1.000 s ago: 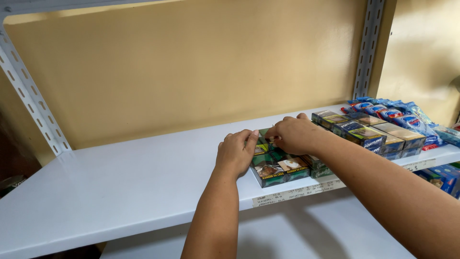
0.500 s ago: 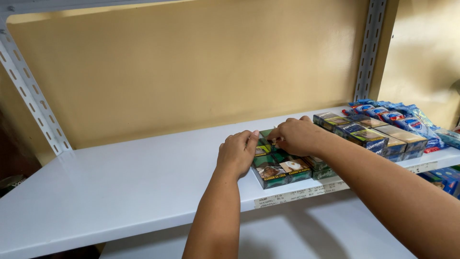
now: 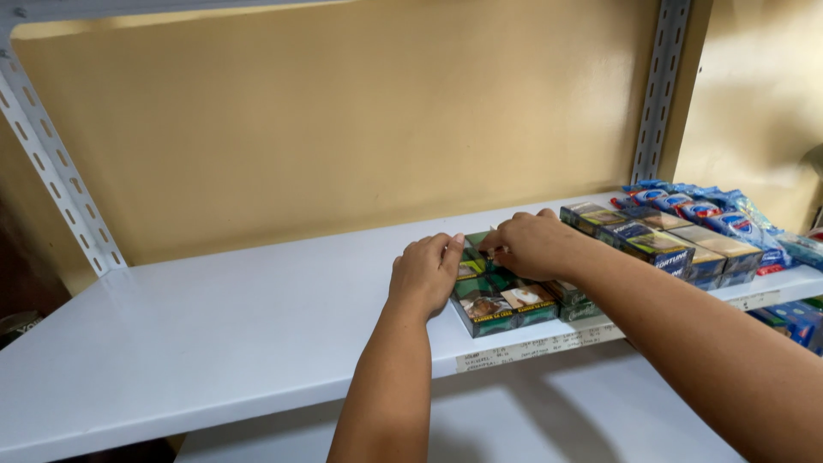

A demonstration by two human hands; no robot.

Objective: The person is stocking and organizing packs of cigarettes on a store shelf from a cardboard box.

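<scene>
Both hands sit on a block of green cigarette packs lying flat on the white metal shelf, close to its front lip at about 6 o'clock from the shelf's middle. The left hand rests palm down against the block's left side at 9 o'clock, fingers curled over the top edge. The right hand covers the far packs at 1 o'clock, its fingertips bent and pinching something small at the top of the block; what exactly is nipped there I cannot tell.

The packs are small cardboard boxes, which I judge to be light and stiff enough to hold their shape, though the corners would crush under a hard squeeze. Their glossy wrap looks slippery, so they probably slide easily on the painted shelf and against each other. The safest hold seems to be across the short sides of a whole row, pressing inward.

At 3 o'clock, just beside the block, stands a row of darker cigarette packs, and behind those at 2 o'clock lie blue plastic sachets. That side is tight. To 9 o'clock the shelf runs bare as far as the perforated upright. The front lip with its paper label strip lies very near the block, so a nudge toward 6 o'clock could tip packs off.
</scene>
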